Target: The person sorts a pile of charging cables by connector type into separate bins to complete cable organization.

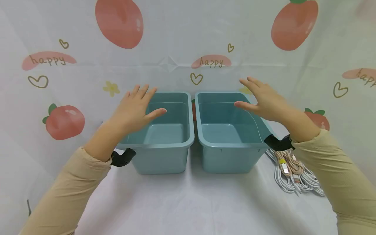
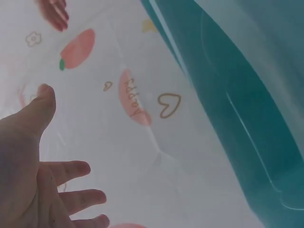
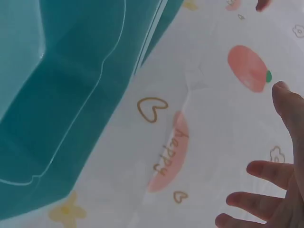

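Two blue-green plastic bins stand side by side with a narrow gap between them. Over the left bin (image 1: 164, 158) hovers my left hand (image 1: 133, 109), its fingers spread and holding nothing. My right hand (image 1: 262, 99) is raised above the outer side of the right bin (image 1: 226, 160), fingers extended and thumb apart. Both bins show bare floors inside. In the left wrist view the left hand (image 2: 33, 166) has its fingers stretched out beside the bin wall (image 2: 237, 142). The right wrist view likewise shows the right hand (image 3: 280, 175) with nothing in it.
Bundled white and beige cables (image 1: 293, 173) lie on the table to the right of the right bin, partly behind the right sleeve (image 1: 332, 169). A white cloth (image 1: 188, 209) covers the table, and a printed sheet (image 1: 176, 36) with fruit and hearts hangs behind.
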The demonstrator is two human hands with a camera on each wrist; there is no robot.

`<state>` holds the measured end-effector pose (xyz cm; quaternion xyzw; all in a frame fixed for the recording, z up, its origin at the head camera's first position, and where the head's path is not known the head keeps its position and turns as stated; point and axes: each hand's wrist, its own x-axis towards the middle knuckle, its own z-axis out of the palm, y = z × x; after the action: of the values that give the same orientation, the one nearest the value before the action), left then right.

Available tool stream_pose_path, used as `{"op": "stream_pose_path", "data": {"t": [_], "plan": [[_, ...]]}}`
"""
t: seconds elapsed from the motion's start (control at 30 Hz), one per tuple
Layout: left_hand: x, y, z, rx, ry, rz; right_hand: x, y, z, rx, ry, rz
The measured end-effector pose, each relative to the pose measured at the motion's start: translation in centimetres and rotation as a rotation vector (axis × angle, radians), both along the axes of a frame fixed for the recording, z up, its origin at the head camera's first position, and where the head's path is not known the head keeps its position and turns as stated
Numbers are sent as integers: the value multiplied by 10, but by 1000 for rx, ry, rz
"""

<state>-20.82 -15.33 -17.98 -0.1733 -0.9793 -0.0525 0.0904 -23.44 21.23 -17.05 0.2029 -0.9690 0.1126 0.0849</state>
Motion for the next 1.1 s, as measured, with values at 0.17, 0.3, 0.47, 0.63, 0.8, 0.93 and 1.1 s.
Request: {"op": "stream_pose_path", "data": {"t": [0.17, 0.3, 0.47, 0.63, 0.8, 0.93, 1.1], "plan": [[14, -17, -3, 82, -11, -5, 11, 23, -7, -35, 21, -20], [26, -33, -12, 160, -50, 14, 17, 44, -20, -104, 54, -32], [39, -53, -27, 254, -83, 65, 25, 70, -43, -208, 92, -88], [45, -66, -44, 291, -83, 100, 31, 94, -69, -199, 124, -151], [51, -74, -61, 305, -61, 121, 36, 113, -97, -217, 137, -165], [55, -78, -75, 333, -18, 139, 39, 124, -116, -250, 78, -195], [61, -81, -90, 395, -36, 166, 42, 134, -137, -277, 15, -239]]}}
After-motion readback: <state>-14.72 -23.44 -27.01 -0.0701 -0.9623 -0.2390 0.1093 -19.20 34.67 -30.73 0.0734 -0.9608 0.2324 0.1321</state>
